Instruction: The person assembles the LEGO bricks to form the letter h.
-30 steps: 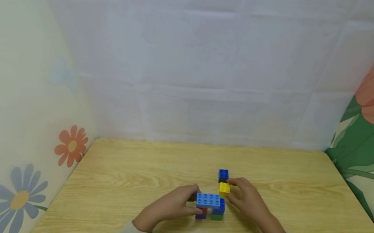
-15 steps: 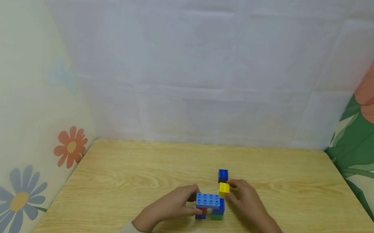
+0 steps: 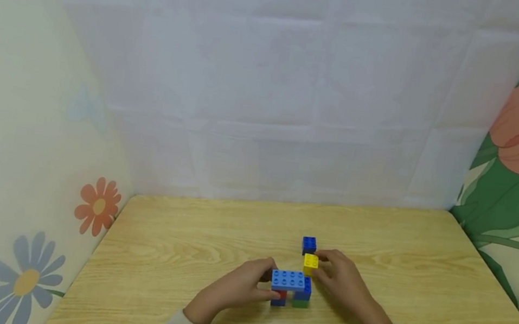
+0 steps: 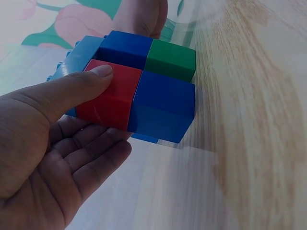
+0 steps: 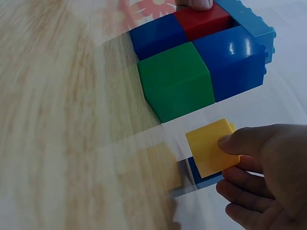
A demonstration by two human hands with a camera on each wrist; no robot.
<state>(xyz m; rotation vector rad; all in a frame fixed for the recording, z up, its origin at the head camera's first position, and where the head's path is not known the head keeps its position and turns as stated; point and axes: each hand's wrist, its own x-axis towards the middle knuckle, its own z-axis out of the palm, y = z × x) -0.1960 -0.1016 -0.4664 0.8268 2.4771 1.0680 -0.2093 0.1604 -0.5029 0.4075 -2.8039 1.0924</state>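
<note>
My left hand (image 3: 237, 290) grips the left side of a small brick arch, its thumb on the red brick (image 4: 108, 91). Under that red brick sits a blue brick (image 4: 163, 105). The arch's right column is a blue brick (image 5: 230, 57) over a green brick (image 5: 177, 81). A long light blue brick (image 3: 288, 279) bridges both columns on top. Just behind the arch, my right hand (image 3: 344, 280) pinches a yellow brick (image 5: 211, 147) between thumb and fingers. In the right wrist view a gap shows between the yellow brick and its reflection on the tabletop.
A loose dark blue brick (image 3: 309, 244) stands on the wooden table (image 3: 190, 240), beyond the yellow one. White sheeting (image 3: 228, 98) hangs along the table's back edge. Flower-patterned walls (image 3: 43, 155) flank it on both sides.
</note>
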